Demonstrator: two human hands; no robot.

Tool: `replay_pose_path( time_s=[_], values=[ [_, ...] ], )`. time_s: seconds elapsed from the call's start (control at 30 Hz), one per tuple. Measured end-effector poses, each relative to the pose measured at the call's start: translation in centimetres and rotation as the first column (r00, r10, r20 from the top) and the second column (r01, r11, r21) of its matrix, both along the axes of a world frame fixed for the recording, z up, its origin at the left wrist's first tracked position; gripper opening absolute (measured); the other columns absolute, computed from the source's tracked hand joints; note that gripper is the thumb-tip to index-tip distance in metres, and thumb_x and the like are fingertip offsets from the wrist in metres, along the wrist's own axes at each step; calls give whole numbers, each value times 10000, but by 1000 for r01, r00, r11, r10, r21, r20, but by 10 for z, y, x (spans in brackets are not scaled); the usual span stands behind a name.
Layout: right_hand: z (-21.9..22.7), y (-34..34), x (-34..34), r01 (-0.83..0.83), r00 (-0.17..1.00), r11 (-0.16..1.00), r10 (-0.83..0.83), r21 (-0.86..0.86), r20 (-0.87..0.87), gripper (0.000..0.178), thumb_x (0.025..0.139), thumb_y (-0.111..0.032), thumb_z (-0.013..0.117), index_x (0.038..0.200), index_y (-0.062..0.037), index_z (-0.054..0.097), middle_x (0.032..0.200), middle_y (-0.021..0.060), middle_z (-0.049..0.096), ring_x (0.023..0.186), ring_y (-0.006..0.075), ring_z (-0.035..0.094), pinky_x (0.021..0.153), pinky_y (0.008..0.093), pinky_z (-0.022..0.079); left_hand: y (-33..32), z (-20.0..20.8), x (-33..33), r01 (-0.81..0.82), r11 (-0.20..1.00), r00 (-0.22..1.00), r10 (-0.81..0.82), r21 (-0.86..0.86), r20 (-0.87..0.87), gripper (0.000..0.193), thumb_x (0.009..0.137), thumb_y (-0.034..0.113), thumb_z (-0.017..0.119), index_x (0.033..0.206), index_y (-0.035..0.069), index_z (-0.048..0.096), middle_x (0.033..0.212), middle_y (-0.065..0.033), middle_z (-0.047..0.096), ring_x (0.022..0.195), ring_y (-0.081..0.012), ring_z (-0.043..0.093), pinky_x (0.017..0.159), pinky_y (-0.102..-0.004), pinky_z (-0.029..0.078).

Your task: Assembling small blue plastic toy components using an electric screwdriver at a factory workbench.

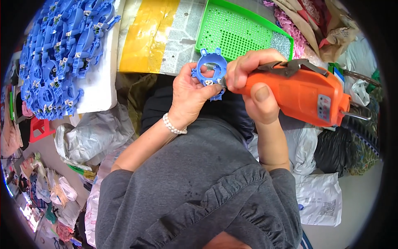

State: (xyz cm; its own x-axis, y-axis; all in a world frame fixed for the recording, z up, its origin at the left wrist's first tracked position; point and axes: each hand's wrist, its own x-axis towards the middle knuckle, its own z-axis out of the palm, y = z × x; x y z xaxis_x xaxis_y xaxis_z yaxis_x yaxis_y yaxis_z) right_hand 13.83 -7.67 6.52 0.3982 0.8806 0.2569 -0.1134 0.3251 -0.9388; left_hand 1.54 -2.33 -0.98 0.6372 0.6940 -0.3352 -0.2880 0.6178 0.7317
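Between the fingers and thumb of my left hand (190,93) is a blue plastic figure-shaped part (220,55) with a round opening and small ears. My right hand (260,89) is wrapped round the front of an orange electric screwdriver (302,93), held almost level. Its nose meets the lower part of the blue piece, beside my left thumb; the bit's tip is hidden there. Small white and metallic fittings show on the piece near the thumb. A hook sticks out of the tool's back end.
Many similar blue parts (62,54) lie in rows on a white board (101,89) at left. A green perforated tray (244,31) with small screws (281,43) in its right corner sits ahead, beside a yellow-taped box (147,37). Pink parts (290,25) and plastic bags (93,137) surround me.
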Motion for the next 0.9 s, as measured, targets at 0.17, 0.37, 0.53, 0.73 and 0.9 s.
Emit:
replay_pose_path(
  time_s=[0.17,0.37,0.53,0.73,0.9],
  values=[
    [4,4,5,-24,1000,1000,24,-17,-9,474,777,-394,665,965,-8,466,711,69,512,622,184,503,596,330,438,5,3,0,46,998,997,-43,-47,69,453,712,-110,674,1058,27,415,996,-108,581,872,-165,619,751,-303,552],
    [30,23,31,-49,998,996,45,76,48,519,821,-456,537,1042,5,449,719,68,499,626,194,500,605,354,425,5,3,-3,149,989,988,-149,0,-40,488,722,-72,691,1101,29,401,1029,-117,562,882,-158,612,759,-309,551],
    [8,72,59,20,998,993,-13,119,-53,332,872,-294,457,1000,10,489,707,90,523,617,206,510,629,351,430,8,5,-6,318,948,942,-317,4,108,555,763,-58,660,1228,37,374,1136,-128,543,936,-192,614,816,-333,534],
    [-1,99,55,197,979,976,-200,92,23,224,846,-201,520,901,16,525,619,81,517,507,194,509,506,320,430,14,12,-5,367,930,929,-365,-20,59,564,779,-72,635,1263,46,370,1065,-115,595,915,-168,621,768,-297,530],
    [-9,100,56,253,967,966,-253,50,10,218,840,-200,527,892,11,521,614,76,512,498,182,497,504,311,431,15,10,-4,350,932,936,-344,-95,75,542,787,-86,616,1254,50,377,1041,-112,605,871,-173,636,731,-294,539]
  ],
)
